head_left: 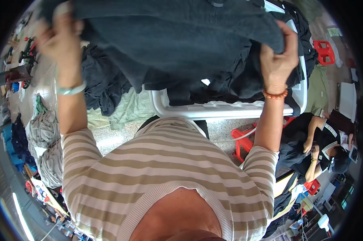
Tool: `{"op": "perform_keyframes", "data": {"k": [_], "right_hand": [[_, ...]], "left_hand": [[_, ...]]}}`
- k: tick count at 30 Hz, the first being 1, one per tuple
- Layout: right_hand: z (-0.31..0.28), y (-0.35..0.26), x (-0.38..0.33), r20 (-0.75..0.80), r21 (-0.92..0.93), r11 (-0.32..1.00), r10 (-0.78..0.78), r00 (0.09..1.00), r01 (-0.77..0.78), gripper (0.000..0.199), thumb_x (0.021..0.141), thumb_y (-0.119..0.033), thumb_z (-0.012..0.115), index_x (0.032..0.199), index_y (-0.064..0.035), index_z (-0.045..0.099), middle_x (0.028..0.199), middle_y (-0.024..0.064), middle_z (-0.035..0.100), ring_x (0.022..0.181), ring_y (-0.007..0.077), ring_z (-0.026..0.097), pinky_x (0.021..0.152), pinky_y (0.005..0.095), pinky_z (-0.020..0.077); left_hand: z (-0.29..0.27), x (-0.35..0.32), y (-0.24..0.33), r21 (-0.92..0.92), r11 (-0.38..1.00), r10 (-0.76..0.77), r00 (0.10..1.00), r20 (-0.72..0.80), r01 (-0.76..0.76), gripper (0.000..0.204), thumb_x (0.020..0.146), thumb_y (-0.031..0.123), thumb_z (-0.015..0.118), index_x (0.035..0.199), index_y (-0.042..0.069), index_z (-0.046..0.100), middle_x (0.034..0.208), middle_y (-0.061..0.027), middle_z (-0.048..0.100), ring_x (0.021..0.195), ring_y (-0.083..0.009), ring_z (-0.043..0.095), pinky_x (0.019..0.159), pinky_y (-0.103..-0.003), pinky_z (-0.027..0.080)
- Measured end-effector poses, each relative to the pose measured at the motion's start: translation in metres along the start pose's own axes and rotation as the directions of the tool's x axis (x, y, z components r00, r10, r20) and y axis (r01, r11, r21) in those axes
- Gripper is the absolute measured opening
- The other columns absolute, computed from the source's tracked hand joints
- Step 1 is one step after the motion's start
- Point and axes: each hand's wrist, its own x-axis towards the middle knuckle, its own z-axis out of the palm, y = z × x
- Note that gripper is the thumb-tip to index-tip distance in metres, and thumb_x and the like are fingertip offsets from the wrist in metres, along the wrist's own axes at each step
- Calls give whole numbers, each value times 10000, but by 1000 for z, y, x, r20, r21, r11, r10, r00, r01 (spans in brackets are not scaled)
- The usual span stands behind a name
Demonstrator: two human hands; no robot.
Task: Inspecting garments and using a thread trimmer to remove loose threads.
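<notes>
A dark charcoal garment (169, 36) is stretched out between my hands across the top of the head view; its upper part runs out of the picture. My left hand (61, 36), smeared by motion, has its fingers closed on the cloth at the left end. On the right, my right hand (279, 60) pinches the garment's other end between thumb and fingers. Beneath it stands a white plastic tub (225, 110) holding more black clothes (205, 94). Which kind of garment I hold cannot be made out.
Dark cloth (103, 80) is heaped left of the tub, over a pale green sheet (129, 106). Grey clothing (47, 128) lies farther left. A red plastic stool (245, 142) stands near my right elbow. At the right, another person (314, 144) handles dark fabric.
</notes>
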Motion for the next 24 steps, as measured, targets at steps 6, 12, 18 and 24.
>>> {"op": "perform_keyframes", "data": {"k": [6,12,18,24], "right_hand": [[50,82,-152,700,-440,892,412,583,-101,447,742,-218,730,1134,-58,585,1027,182,646,904,375,634,776,419,513],[100,66,-190,674,-379,884,466,573,-273,561,761,-248,723,1251,-63,522,1216,167,571,1065,368,566,903,407,469],[191,100,-158,403,-300,886,453,795,-353,771,737,-293,773,1380,-77,406,1294,187,506,1151,379,502,964,418,434],[271,134,-121,465,245,512,683,563,-823,547,824,-230,696,1277,3,496,1109,105,627,939,186,601,826,294,474]], "left_hand": [[77,-139,-95,4,540,-514,327,793,841,366,947,339,555,757,39,644,616,-1,582,460,-51,452,439,-221,356],[87,-194,-87,-3,891,-243,482,842,455,210,841,166,701,1003,41,655,845,-54,588,674,-123,555,624,-254,471],[137,-175,-96,-8,913,-273,623,733,408,495,818,209,723,1252,83,520,1117,-126,529,876,-222,592,711,-300,498],[207,-183,-96,-165,859,-237,662,711,485,598,826,179,701,1342,53,425,1227,-160,523,1008,-281,596,802,-337,503]]}}
